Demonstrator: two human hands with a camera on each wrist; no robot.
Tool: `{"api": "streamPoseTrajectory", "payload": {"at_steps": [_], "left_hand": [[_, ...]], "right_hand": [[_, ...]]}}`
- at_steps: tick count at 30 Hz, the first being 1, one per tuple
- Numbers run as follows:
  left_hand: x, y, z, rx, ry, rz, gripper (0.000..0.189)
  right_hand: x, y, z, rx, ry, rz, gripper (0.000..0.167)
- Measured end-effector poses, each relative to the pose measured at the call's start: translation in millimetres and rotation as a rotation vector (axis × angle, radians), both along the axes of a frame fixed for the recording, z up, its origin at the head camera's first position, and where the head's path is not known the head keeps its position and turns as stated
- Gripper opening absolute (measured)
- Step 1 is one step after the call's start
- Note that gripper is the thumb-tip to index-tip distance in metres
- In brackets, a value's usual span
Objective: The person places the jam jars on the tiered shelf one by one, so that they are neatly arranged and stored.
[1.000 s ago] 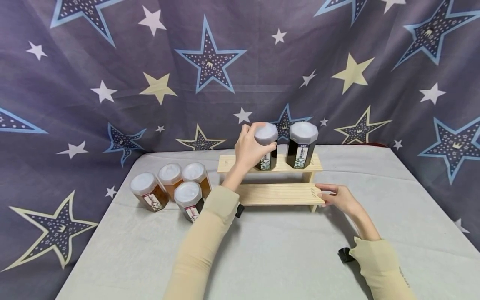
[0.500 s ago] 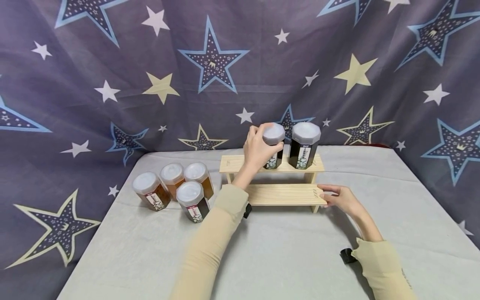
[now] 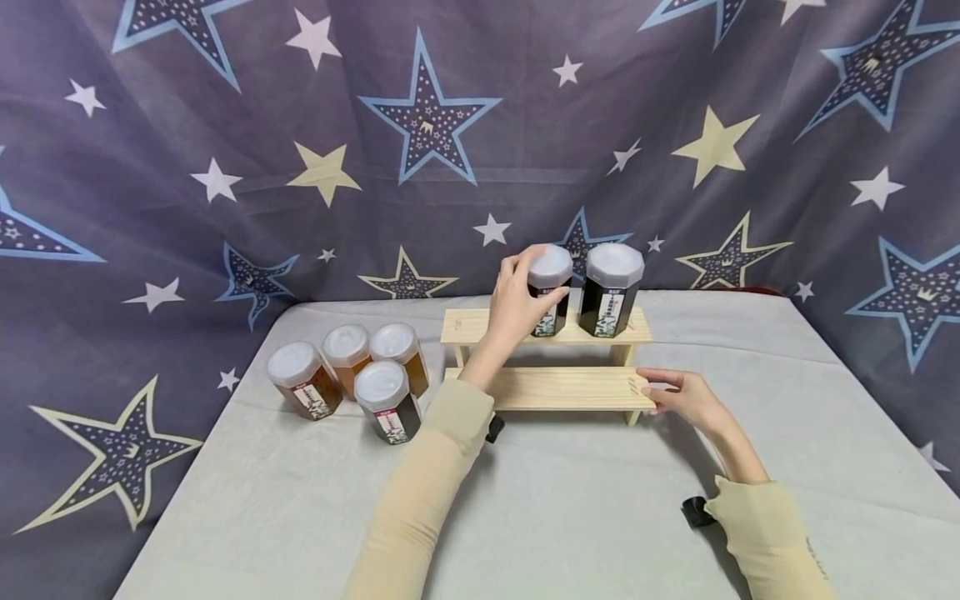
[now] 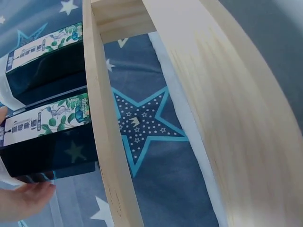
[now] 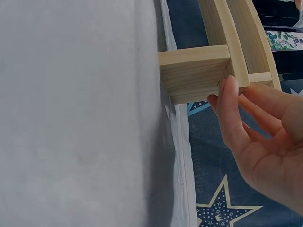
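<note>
My left hand (image 3: 516,302) grips a dark jar (image 3: 552,321) near its white lid, fingers around the left side and thumb across the front. This jar is upright on the upper board (image 3: 468,327) of a two-step wooden rack, close beside a second dark jar (image 3: 609,304). In the left wrist view, both jars' leafy labels (image 4: 52,118) face the camera. My right hand (image 3: 693,402) pinches the right end of the rack's lower board (image 3: 562,389) between thumb and fingers. The right wrist view shows those fingertips (image 5: 230,87) at the board's corner.
Left of the rack, several jars with white lids stand grouped: a reddish-brown jar (image 3: 311,396), amber jars (image 3: 414,371) and a dark jar (image 3: 397,417). Grey cloth (image 3: 585,500) covers the table. A star-patterned curtain (image 3: 450,217) hangs right behind the rack.
My left hand has moved right with its jar, narrowing the gap to the second dark jar. My right hand has stayed on the lower board's end. The head view has shifted slightly.
</note>
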State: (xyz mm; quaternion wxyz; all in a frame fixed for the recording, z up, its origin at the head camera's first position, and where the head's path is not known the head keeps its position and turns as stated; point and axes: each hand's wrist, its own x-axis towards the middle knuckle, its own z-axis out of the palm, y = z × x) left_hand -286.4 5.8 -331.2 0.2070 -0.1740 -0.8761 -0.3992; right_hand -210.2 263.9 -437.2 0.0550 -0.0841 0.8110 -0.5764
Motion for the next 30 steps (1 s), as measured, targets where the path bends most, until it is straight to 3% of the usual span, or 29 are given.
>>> {"api": "streamPoseTrajectory", "payload": {"at_steps": [10, 19, 30], "left_hand": [[11.9, -8.9, -2.5, 0.093, 0.125, -0.038, 0.056], [28.1, -22.9, -1.7, 0.125, 0.119, -0.044, 0.043], [45.3, -40.2, -8.3, 0.096, 0.046, -0.044, 0.037]], "right_hand": [[1.0, 1.4, -1.3, 0.012, 0.011, -0.013, 0.043], [-0.2, 0.9, -2.6, 0.020, 0.015, -0.014, 0.043], [0.6, 0.8, -1.7, -0.007, 0.004, 0.004, 0.044]]}}
